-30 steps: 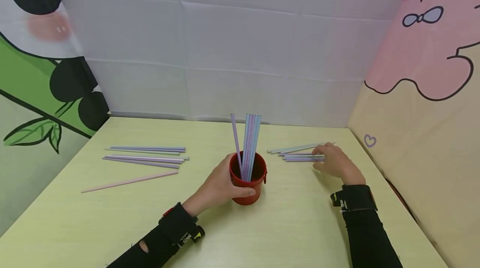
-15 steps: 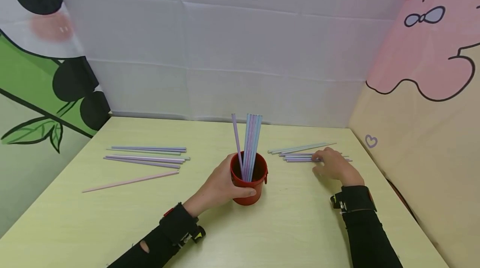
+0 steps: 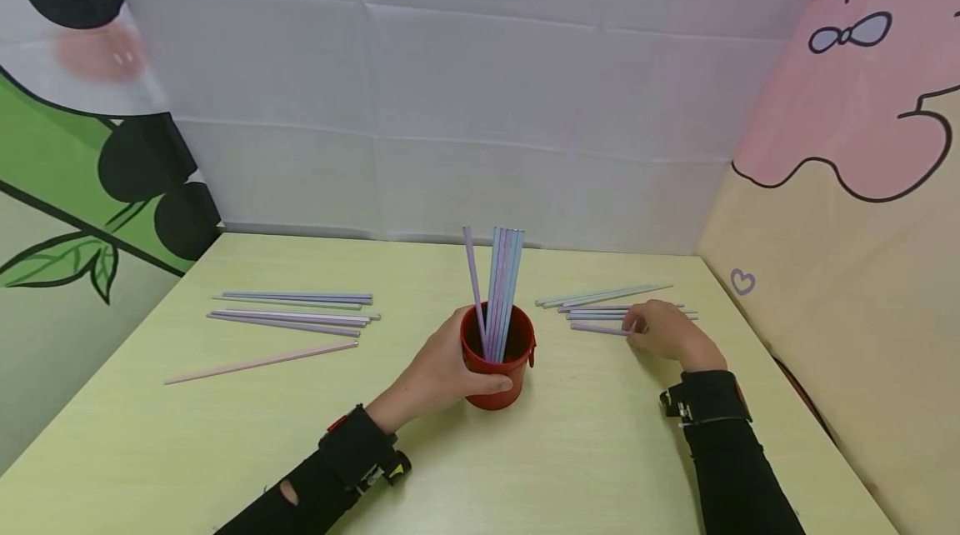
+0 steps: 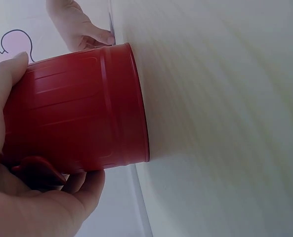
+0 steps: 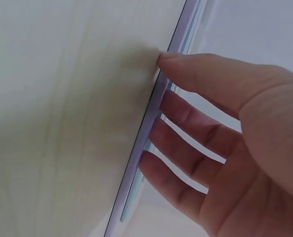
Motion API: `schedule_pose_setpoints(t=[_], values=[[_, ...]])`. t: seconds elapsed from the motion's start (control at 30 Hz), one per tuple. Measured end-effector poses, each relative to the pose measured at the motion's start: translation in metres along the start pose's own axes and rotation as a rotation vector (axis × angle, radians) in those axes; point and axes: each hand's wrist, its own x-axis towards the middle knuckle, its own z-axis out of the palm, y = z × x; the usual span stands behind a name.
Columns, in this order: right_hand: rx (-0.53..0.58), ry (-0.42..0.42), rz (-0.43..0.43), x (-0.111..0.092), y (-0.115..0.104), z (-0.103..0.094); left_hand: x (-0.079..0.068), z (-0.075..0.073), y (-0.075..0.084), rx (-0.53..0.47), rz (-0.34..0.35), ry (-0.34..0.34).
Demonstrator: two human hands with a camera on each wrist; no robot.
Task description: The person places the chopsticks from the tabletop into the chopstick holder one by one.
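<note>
My left hand (image 3: 442,368) grips a small red metal bucket (image 3: 493,389) from its left side, thumb across the front. In the left wrist view the bucket (image 4: 82,108) stands with its base on the table. Several pale blue and purple straws (image 3: 502,285) stand in it, one leaning apart to the left. On the right, my right hand (image 3: 671,335) pinches a purple straw (image 3: 600,329) lying low at the table. The right wrist view shows thumb and fingertips at the purple straw (image 5: 131,170), with a bluish straw (image 5: 131,197) just behind it.
More purple and bluish straws (image 3: 585,309) lie beyond the right hand, with pale green straws (image 3: 600,296) behind them. At left on the table (image 3: 450,485) lie several purple straws (image 3: 292,319) and a single pink straw (image 3: 262,362). Printed cloth walls (image 3: 480,102) border the table.
The right hand has drawn one purple straw slightly toward the person, apart from the others in its group. The left hand and bucket stay in place.
</note>
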Motion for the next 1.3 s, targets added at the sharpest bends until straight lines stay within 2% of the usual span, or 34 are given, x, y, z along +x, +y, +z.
schedule_pose_setpoints(t=[0.33,0.47,0.63,0.9,1.07,1.23,1.3], values=[[-0.012,-0.004,-0.034,-0.003,0.000,-0.001,0.001,0.002,-0.002,0.000,0.005,-0.005],[-0.015,0.039,-0.068,-0.003,-0.011,-0.010,0.001,0.003,-0.001,0.000,-0.002,-0.002],[0.040,0.138,-0.099,-0.006,-0.034,-0.027,0.002,0.003,0.001,0.004,-0.006,0.001],[0.169,0.357,-0.189,-0.016,-0.080,-0.052,0.003,0.004,0.000,0.008,-0.008,-0.002],[0.251,0.483,-0.256,-0.018,-0.111,-0.057,0.001,0.001,-0.001,0.013,-0.012,0.006],[0.317,0.568,-0.253,-0.023,-0.138,-0.060,0.001,0.000,-0.002,0.017,0.001,0.005],[0.383,0.593,-0.256,-0.025,-0.147,-0.061,0.001,0.000,-0.003,0.017,0.003,0.004]])
